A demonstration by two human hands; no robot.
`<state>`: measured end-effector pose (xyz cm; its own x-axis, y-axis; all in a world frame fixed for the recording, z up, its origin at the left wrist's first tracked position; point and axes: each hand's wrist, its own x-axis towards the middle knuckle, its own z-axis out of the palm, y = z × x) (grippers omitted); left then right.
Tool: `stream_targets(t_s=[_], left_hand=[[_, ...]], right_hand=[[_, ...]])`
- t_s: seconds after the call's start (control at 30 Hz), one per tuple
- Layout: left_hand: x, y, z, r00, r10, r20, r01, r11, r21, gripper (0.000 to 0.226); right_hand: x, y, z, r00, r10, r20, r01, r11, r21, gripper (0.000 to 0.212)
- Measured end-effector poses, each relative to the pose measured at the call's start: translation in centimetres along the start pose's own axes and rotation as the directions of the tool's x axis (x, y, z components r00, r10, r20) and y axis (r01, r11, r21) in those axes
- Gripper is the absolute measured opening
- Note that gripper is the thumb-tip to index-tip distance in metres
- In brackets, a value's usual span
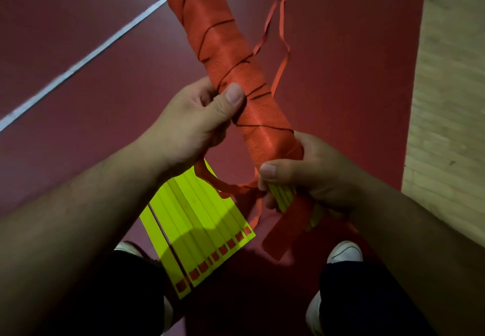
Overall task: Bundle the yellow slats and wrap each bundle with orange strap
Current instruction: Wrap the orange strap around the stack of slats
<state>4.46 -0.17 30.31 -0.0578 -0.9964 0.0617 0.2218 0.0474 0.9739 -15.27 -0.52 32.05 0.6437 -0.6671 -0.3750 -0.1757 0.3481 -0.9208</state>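
Observation:
A long bundle of slats wrapped in orange strap runs from top centre down to my hands. My left hand grips it midway, thumb pressed on the wrap. My right hand clamps the bundle's lower end, where yellow slat ends show between the fingers. A loose loop of orange strap hangs between both hands. Several loose yellow slats with small red squares at their ends lie fanned on the floor below.
The floor is dark red with a white line at the left and pale wood boards at the right. Thin orange strap tails trail beside the bundle. My white shoes stand near the slats.

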Motion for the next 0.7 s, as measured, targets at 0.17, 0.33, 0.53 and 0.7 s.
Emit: stream_targets(t_s=[0.17, 0.33, 0.53, 0.7], left_hand=[[0.0, 0.0, 0.0, 0.997, 0.016, -0.074, -0.011, 0.998, 0.066, 0.063], [0.1, -0.7, 0.1, 0.961, 0.004, -0.277, 0.053, 0.979, 0.198, 0.043], [0.3, -1.8, 0.6, 0.916, -0.005, -0.400, 0.128, 0.951, 0.280, 0.049], [0.6, -1.1, -0.3, 0.955, -0.054, -0.293, 0.123, 0.967, 0.221, 0.068]], right_hand=[[0.6, 0.0, -1.0, 0.994, -0.062, -0.093, 0.033, 0.960, -0.278, 0.029], [1.0, 0.5, -0.2, 0.922, -0.202, -0.330, -0.019, 0.828, -0.561, 0.055], [0.9, 0.8, 0.6, 0.933, -0.136, -0.332, -0.137, 0.722, -0.678, 0.053], [1.0, 0.7, 0.2, 0.930, -0.190, -0.314, -0.054, 0.776, -0.629, 0.028]])
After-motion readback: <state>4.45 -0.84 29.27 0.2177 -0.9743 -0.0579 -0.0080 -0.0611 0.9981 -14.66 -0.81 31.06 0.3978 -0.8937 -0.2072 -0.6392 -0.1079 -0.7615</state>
